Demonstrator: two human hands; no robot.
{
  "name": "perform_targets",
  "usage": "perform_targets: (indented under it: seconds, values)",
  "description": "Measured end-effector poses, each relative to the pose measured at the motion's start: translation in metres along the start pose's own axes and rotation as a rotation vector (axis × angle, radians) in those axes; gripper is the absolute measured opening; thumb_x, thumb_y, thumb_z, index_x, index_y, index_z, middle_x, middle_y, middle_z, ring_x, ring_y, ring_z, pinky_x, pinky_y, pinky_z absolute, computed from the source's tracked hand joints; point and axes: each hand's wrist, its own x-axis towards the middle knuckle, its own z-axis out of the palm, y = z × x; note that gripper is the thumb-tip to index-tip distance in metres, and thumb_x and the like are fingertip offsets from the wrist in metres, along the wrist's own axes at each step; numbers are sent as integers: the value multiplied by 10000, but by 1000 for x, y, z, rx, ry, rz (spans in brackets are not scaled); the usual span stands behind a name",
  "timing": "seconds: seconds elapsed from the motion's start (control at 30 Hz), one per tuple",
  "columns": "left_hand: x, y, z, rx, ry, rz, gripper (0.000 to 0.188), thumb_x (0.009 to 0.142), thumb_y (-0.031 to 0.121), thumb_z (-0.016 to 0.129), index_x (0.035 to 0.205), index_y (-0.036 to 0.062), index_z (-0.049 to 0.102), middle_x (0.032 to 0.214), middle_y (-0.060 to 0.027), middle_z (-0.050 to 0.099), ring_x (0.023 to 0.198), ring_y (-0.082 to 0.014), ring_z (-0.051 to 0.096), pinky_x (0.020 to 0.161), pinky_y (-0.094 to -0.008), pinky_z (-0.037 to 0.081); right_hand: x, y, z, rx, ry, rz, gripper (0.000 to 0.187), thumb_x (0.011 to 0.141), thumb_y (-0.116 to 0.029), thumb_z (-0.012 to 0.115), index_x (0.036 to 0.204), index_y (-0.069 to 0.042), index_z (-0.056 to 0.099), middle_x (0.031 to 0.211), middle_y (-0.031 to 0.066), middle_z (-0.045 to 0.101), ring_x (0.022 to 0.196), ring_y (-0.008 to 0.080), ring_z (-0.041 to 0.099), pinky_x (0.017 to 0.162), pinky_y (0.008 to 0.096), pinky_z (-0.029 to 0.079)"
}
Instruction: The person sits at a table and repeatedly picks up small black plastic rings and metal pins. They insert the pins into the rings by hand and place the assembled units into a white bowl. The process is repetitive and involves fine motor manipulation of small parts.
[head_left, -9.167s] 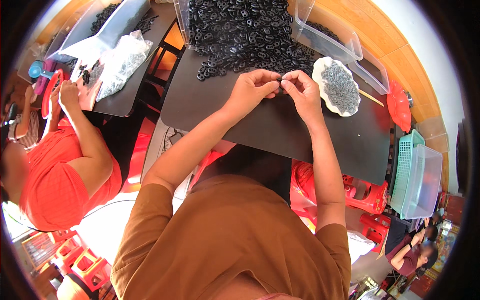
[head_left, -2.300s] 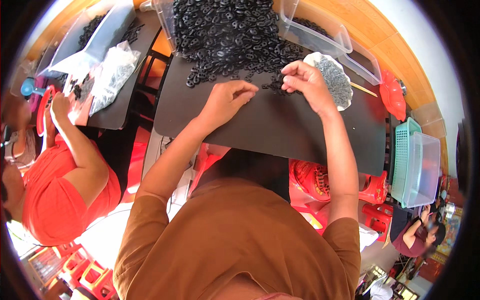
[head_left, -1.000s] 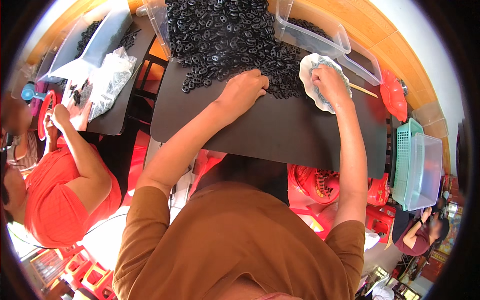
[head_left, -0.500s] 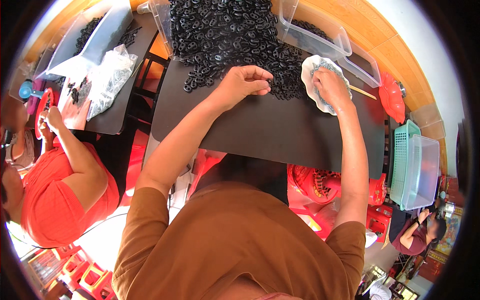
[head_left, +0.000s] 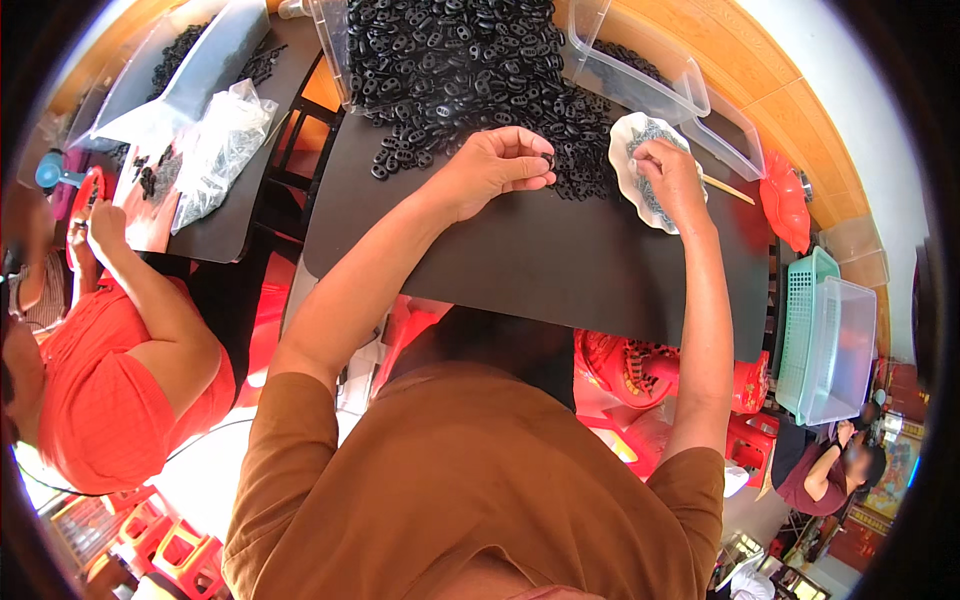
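My left hand is closed in a pinch over the dark table, with a small black plastic piece between thumb and forefinger. Just beyond it spreads a big heap of black oval pieces with holes. To the right, my right hand is over a white wavy-rimmed bowl of small grey bits. Thumb and forefinger are pressed together there; what they hold is too small to make out.
Clear plastic bins stand behind the bowl. At the right are a red wavy-rimmed dish and a green basket. On the left, a person in red works at another table, near a clear plastic bag.
My right hand has lifted a little out of the grey bits, its fingertips now showing in a pinch. My left hand has shifted slightly right, and the black piece in it shows more plainly.
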Motion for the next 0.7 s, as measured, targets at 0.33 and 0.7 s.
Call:
perform_targets:
  seconds: [0.33, 0.7]
  values:
    - [0, -1, -4, 20, -26, -2, 166, 909, 47, 676, 1070, 52, 635, 993, -23, 651, 927, -132, 666, 838, -232, 555, -3, -1, -8, 2, 70, 98, 115, 834, 41, 630, 935, -9, 648, 846, 99, 686, 780, 158, 667, 734, 294, 506]
    - [0, -1, -3, 24, -8, 3, 153, 888, 38, 695, 1033, 58, 650, 955, -19, 660, 892, -123, 664, 819, -241, 559, -4, -2, -3, -205, 34, 13, 61, 771, -28, 622, 813, -42, 665, 831, 115, 631, 889, 325, 619, 789, 421, 491]
